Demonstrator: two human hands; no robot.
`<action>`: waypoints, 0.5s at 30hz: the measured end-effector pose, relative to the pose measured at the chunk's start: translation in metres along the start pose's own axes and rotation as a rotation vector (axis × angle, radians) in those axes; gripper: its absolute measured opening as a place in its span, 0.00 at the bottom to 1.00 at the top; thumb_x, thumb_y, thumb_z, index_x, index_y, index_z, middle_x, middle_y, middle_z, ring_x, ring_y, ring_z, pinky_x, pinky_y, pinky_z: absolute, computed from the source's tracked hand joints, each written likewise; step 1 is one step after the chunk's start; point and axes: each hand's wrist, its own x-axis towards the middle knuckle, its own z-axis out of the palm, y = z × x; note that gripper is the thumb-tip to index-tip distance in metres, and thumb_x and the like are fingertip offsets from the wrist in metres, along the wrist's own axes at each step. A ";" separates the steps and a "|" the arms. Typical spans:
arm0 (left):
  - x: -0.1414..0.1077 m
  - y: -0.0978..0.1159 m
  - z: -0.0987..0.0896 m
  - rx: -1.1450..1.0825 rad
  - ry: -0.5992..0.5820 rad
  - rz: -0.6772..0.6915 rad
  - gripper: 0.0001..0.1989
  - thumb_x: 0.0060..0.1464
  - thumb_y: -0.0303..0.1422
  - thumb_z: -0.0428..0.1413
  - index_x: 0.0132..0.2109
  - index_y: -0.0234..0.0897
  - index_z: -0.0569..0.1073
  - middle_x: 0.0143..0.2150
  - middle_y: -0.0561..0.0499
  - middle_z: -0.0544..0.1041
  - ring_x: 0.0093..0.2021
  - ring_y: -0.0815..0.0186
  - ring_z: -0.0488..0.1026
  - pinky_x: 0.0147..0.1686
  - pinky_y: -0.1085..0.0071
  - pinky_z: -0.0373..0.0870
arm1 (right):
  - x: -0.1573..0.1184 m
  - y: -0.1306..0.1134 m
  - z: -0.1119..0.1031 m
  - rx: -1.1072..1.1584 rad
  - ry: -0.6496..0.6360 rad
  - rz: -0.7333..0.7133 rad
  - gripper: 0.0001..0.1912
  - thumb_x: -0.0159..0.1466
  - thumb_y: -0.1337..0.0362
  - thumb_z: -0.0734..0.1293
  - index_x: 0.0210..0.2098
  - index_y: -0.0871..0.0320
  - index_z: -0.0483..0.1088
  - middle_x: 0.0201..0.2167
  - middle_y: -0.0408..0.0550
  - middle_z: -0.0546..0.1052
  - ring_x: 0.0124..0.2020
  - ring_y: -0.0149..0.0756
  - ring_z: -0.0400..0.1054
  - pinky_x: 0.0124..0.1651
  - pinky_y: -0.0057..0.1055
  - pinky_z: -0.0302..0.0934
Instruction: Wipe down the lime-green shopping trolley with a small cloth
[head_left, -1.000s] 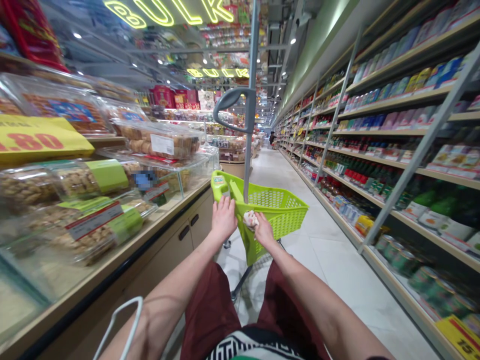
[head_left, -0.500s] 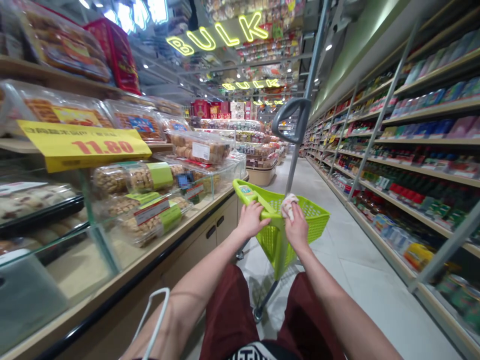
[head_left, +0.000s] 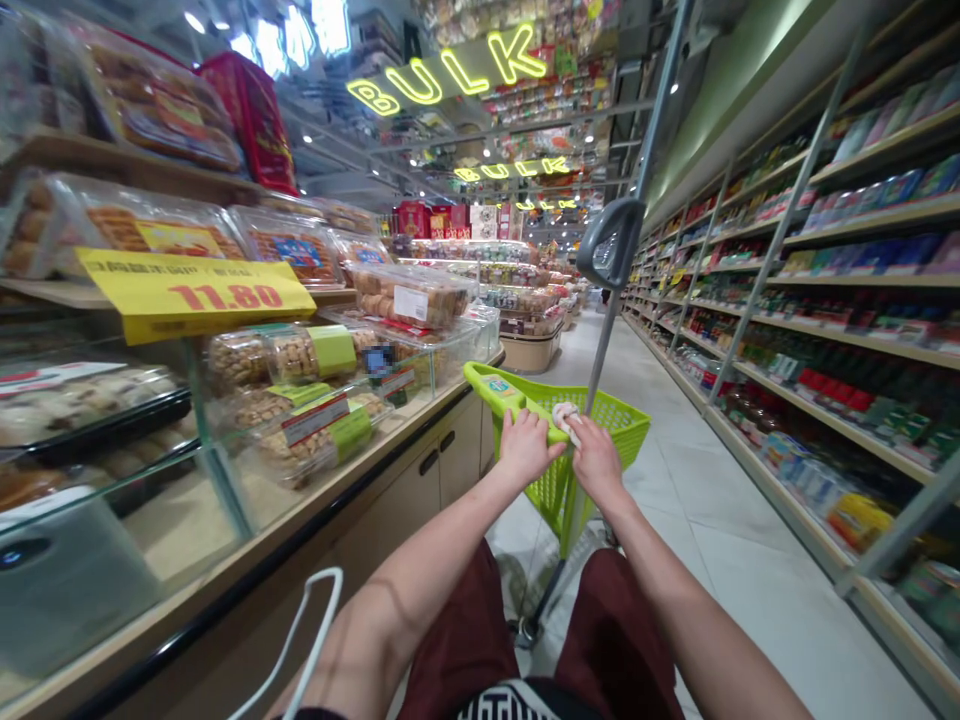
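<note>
A bright green shopping cart basket (head_left: pixel 615 415) with perforated sides stands before my knees. Its green handle (head_left: pixel 487 385) crosses the near side and carries a small label. My left hand (head_left: pixel 526 447) rests on this handle, fingers curled over the bar. Close beside it, my right hand (head_left: pixel 598 462) pinches a crumpled white cloth or tissue (head_left: pixel 566 417) with faint pinkish marks, held at the handle's right end. Fingers hide part of the cloth. From the cart a grey pole (head_left: pixel 604 345) rises, bearing a dark grey loop grip (head_left: pixel 611 243).
Left, a glass-fronted counter (head_left: pixel 225 490) holds packed cookies and nuts (head_left: pixel 296 430) under a yellow price sign (head_left: pixel 202 290). Long stocked shelves (head_left: pixel 847 340) line the right. Pale floor tiles (head_left: pixel 697 500) run between. A white cable (head_left: pixel 319 610) loops near my left arm.
My left hand has slid right along the handle, closer to my right hand. The cloth has moved left and lower against the handle. The pole and loop grip appear farther right.
</note>
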 end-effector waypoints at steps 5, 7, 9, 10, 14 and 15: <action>0.002 0.014 0.004 -0.010 -0.043 0.027 0.22 0.52 0.48 0.48 0.42 0.34 0.69 0.42 0.44 0.71 0.49 0.56 0.63 0.55 0.53 0.50 | 0.011 0.001 -0.017 0.264 -0.062 0.278 0.20 0.52 0.71 0.57 0.42 0.57 0.71 0.39 0.48 0.76 0.39 0.37 0.69 0.44 0.34 0.62; 0.002 0.016 0.004 -0.048 -0.074 0.063 0.23 0.52 0.48 0.48 0.46 0.33 0.67 0.45 0.43 0.70 0.50 0.56 0.63 0.55 0.54 0.51 | 0.011 -0.003 -0.022 0.350 -0.042 0.317 0.19 0.53 0.69 0.57 0.43 0.57 0.71 0.38 0.46 0.76 0.38 0.36 0.69 0.43 0.32 0.63; 0.002 0.013 0.003 -0.099 -0.109 0.115 0.25 0.52 0.46 0.48 0.51 0.32 0.64 0.50 0.42 0.68 0.53 0.57 0.61 0.56 0.54 0.50 | 0.009 -0.005 -0.023 0.312 -0.013 0.259 0.21 0.52 0.70 0.57 0.44 0.57 0.70 0.40 0.47 0.76 0.40 0.36 0.69 0.45 0.32 0.62; 0.002 0.010 0.002 -0.121 -0.123 0.133 0.27 0.53 0.46 0.48 0.54 0.32 0.61 0.53 0.42 0.66 0.56 0.57 0.59 0.57 0.54 0.49 | 0.008 -0.003 -0.023 0.256 0.001 0.224 0.22 0.52 0.71 0.56 0.44 0.58 0.70 0.41 0.48 0.75 0.41 0.37 0.68 0.46 0.33 0.61; 0.004 -0.011 0.001 -0.144 -0.154 0.062 0.32 0.53 0.49 0.46 0.58 0.34 0.56 0.62 0.42 0.57 0.61 0.56 0.50 0.58 0.50 0.46 | 0.000 0.015 -0.021 0.025 0.061 0.172 0.24 0.50 0.74 0.55 0.45 0.62 0.70 0.44 0.55 0.72 0.46 0.42 0.65 0.50 0.39 0.59; 0.004 -0.016 0.001 -0.133 -0.157 0.044 0.32 0.52 0.51 0.45 0.58 0.34 0.57 0.62 0.42 0.56 0.62 0.56 0.50 0.58 0.49 0.45 | -0.001 0.019 -0.021 -0.017 0.091 0.178 0.25 0.50 0.75 0.55 0.45 0.62 0.70 0.46 0.55 0.71 0.48 0.43 0.63 0.52 0.41 0.57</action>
